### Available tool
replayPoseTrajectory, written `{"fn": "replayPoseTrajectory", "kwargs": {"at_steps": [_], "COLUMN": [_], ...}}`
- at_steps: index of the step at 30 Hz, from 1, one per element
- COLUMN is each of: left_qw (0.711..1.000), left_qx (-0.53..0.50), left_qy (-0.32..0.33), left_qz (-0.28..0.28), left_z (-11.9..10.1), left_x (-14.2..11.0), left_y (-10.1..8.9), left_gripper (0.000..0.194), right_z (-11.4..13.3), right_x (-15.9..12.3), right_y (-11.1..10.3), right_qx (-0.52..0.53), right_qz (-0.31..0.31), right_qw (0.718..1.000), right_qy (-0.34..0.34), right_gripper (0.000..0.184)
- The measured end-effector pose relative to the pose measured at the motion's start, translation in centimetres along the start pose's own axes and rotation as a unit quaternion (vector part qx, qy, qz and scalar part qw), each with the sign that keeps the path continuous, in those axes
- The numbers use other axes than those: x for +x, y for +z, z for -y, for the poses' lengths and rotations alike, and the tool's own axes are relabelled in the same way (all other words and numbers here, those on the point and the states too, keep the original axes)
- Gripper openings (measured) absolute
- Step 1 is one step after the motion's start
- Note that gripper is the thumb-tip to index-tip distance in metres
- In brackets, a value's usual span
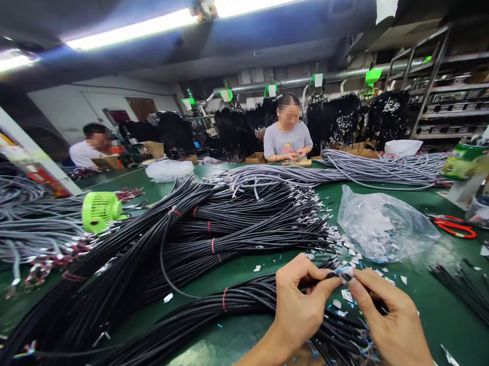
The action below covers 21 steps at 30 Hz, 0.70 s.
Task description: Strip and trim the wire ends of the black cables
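left hand (299,306) and right hand (388,321) pinch one black cable end (343,273) between fingertips above the green desk (446,319), near a clear plastic bag (384,226) holding small white connectors, black cable bundles (209,236) heaped left.

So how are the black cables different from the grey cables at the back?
The black cables are dark, lie close by and are tied in bundles with red bands; the grey cables are pale and lie farther back, near a seated person. A black cable's end is pinched between the left hand and right hand; no hand touches the grey ones. Both sprawl in long piles on the green table.
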<state>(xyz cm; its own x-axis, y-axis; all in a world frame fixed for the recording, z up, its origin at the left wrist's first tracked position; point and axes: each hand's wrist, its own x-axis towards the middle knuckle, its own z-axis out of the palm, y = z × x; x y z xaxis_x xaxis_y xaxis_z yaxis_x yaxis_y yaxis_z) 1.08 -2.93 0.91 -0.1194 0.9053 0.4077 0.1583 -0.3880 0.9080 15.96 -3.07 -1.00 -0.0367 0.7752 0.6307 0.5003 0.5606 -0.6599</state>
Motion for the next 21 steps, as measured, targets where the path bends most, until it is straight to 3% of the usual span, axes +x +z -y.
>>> {"fn": "replayPoseTrajectory", "kwargs": {"at_steps": [4, 8, 12, 16, 18, 21], "left_qw": [0.997, 0.99, 0.982, 0.946, 0.935, 0.952], "left_qx": [0.055, 0.075, -0.007, -0.133, -0.162, -0.147], "left_qy": [-0.004, 0.006, -0.055, -0.152, -0.177, -0.169], "left_qz": [0.062, 0.117, 0.182, 0.254, 0.262, 0.207], "left_z": [-0.5, -0.8, -0.5, -0.2, -0.2, -0.2], "left_x": [0.3, 0.5, 0.9, 1.6, 1.8, 1.7], "left_y": [-0.3, -0.8, -1.1, -1.3, -1.3, -1.0], "left_gripper": [0.021, 0.032, 0.047, 0.054, 0.052, 0.042], "right_z": [-0.2, -0.1, 0.1, -0.1, -0.4, -0.5], "right_x": [0.0, 0.0, 0.0, 0.1, 0.2, 0.4], "right_y": [-0.1, -0.4, -0.5, -0.6, -0.7, -0.9], "right_qx": [-0.019, -0.019, -0.015, -0.007, -0.008, 0.001], "right_qz": [-0.007, 0.007, 0.017, 0.033, 0.024, 0.012], "right_qw": [1.0, 0.999, 1.0, 0.999, 0.999, 0.999], "right_qy": [-0.008, -0.03, -0.015, 0.003, 0.021, 0.042], "right_gripper": [0.018, 0.017, 0.015, 0.015, 0.015, 0.017]}}
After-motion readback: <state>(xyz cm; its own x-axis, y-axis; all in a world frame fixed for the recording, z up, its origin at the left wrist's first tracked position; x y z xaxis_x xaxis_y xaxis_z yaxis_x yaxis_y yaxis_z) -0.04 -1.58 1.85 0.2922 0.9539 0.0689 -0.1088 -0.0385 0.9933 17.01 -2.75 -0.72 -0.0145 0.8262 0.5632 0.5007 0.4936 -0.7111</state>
